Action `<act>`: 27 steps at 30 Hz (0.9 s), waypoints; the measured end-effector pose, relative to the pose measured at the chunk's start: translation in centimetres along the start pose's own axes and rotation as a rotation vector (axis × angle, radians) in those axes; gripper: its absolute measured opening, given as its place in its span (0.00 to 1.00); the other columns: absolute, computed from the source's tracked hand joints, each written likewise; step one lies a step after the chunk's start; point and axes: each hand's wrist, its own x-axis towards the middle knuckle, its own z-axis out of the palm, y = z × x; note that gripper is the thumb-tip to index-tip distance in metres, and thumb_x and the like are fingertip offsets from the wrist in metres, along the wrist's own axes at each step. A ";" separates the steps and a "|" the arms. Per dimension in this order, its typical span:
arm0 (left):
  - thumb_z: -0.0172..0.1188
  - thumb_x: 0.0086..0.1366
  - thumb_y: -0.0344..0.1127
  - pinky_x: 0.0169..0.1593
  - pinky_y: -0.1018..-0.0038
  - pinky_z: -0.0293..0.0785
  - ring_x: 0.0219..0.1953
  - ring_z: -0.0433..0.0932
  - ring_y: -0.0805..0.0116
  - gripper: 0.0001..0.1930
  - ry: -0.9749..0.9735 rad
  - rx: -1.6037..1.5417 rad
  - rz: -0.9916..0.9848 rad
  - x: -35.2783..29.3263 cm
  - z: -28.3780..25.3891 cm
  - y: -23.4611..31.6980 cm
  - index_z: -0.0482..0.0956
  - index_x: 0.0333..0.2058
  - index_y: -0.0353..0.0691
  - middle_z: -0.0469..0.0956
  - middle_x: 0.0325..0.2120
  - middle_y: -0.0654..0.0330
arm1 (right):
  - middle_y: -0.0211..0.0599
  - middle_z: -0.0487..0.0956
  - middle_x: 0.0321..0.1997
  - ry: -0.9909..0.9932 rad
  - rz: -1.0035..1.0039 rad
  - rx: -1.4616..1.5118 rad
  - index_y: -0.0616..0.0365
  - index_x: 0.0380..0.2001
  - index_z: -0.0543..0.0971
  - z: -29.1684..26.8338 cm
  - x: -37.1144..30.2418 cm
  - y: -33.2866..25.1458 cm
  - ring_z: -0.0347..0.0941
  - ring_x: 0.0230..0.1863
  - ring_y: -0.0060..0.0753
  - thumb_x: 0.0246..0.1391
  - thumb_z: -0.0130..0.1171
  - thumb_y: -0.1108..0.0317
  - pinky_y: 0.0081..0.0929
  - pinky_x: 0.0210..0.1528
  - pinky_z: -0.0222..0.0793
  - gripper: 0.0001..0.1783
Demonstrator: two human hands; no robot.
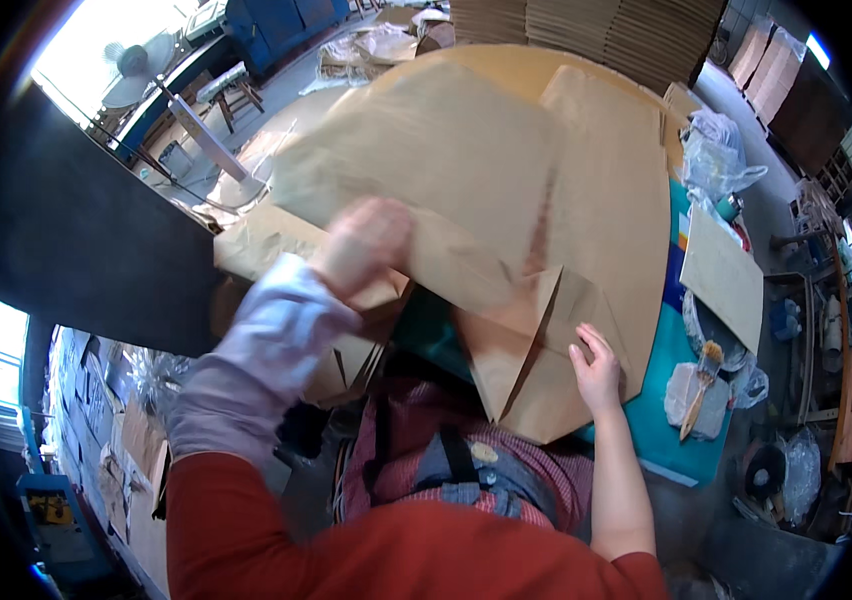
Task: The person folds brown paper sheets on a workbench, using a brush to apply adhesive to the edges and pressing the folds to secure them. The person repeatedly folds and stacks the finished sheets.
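The right grip [599, 376] is spread against the folded brown paper [564, 390], left of the brush [701, 388]. The left grip [366, 244], farther left of it, is blurred; its closure cannot be judged. Light, easily creased stock is presumed; holding by doubled edges is advised.

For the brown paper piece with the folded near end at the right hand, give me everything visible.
The brown paper piece is plain, matte and kraft-like. Its near end is folded into an angular, many-sided shape with creases and slanted corners. A dark slit runs through this end, slanting leftward toward the person; left of it the paper looks reddish-brown. The right hand is at its right side, fingers extended. A teal surface shows to the right. Whether it joins the long paper beyond is unclear.
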 end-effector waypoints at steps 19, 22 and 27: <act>0.57 0.48 0.21 0.55 0.62 0.69 0.51 0.74 0.51 0.26 -0.457 -0.770 -0.250 0.6 -3.6 7.2 0.75 0.50 0.35 0.77 0.44 0.52 | 0.45 0.75 0.54 0.035 0.024 -0.335 0.64 0.51 0.75 -4.7 -0.4 1.2 0.72 0.56 0.45 0.48 0.67 0.69 0.34 0.58 0.68 0.26; 0.66 0.49 0.27 0.50 0.60 0.73 0.46 0.76 0.49 0.21 -0.179 -0.702 -0.253 3.8 5.8 14.3 0.77 0.45 0.33 0.78 0.39 0.48 | 0.45 0.74 0.50 -0.018 0.093 -0.399 0.61 0.50 0.75 -4.9 0.8 3.5 0.70 0.54 0.50 0.42 0.72 0.66 0.39 0.55 0.69 0.29; 0.75 0.43 0.39 0.47 0.64 0.75 0.42 0.79 0.50 0.25 -0.720 -0.824 -0.528 9.7 12.0 15.1 0.80 0.41 0.38 0.81 0.35 0.50 | 0.44 0.78 0.40 -0.078 0.200 -0.367 0.60 0.40 0.78 -4.9 3.9 2.6 0.75 0.46 0.46 0.37 0.74 0.64 0.37 0.48 0.73 0.25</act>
